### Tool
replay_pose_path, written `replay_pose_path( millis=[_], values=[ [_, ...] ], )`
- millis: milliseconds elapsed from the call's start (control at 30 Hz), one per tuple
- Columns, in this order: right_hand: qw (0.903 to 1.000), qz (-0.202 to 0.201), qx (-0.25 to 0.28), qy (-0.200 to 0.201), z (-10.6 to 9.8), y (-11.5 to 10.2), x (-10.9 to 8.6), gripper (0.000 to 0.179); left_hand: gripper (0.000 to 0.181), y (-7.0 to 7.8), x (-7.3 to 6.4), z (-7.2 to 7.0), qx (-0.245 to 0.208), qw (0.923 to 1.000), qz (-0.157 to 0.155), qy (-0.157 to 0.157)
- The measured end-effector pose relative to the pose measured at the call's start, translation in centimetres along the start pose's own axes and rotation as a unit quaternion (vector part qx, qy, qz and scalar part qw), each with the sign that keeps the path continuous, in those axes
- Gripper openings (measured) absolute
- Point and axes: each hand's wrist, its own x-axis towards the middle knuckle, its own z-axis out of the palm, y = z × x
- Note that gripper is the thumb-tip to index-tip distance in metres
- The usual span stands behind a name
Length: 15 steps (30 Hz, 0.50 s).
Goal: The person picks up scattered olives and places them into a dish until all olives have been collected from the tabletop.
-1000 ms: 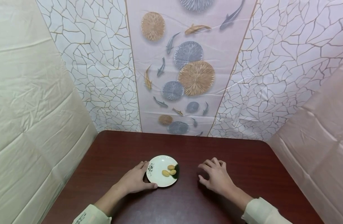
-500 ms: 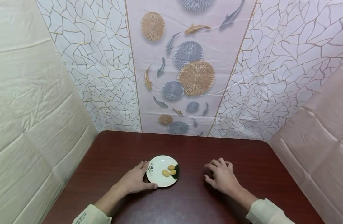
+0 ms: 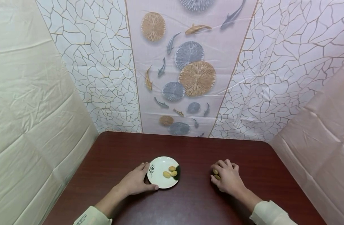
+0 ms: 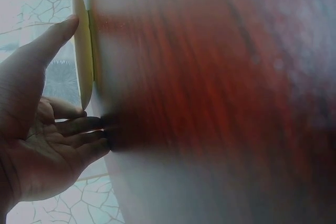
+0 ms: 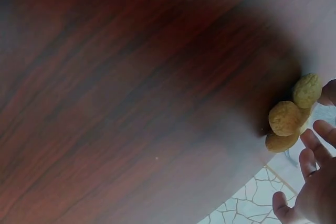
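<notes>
A small round white plate [image 3: 158,180] with a dark green patch and a floral print lies on the table, three yellow-brown oval pieces [image 3: 166,174] on its right side. My left hand [image 3: 135,181] holds the plate's left rim between thumb and fingers; the left wrist view shows the plate [image 4: 82,56] edge-on. Farther right, my right hand [image 3: 228,176] hovers low over more such pieces [image 3: 217,177], fingers bent but spread. In the right wrist view several wrinkled pieces [image 5: 284,118] rest clustered on the table beside the fingertips; whether any finger touches them is hard to tell.
The dark red-brown wooden table [image 3: 186,206] has rounded far corners. A patterned cloth [image 3: 177,103] with fish and round motifs hangs behind it, and pale quilted cloth [image 3: 307,156] flanks both sides.
My right hand has moved to the right, and two of the pieces beneath it have come into view by the thumb and fingers. The left hand and plate have stayed put.
</notes>
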Motion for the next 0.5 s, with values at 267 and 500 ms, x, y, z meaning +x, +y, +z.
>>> replay_pose_path(
  millis=[267, 500],
  values=[
    [0.9997, 0.020, -0.017, -0.001, 0.28, 0.12, 0.06, 0.030, 0.124, -0.10, 0.04, 0.09, 0.002, 1.0000, -0.001, 0.001],
    [0.9987, 0.045, -0.022, -0.008, 0.51, -0.01, 0.11, 0.027, 0.124, -0.10, 0.03, 0.10, 0.000, 1.0000, 0.001, 0.005]
  ],
)
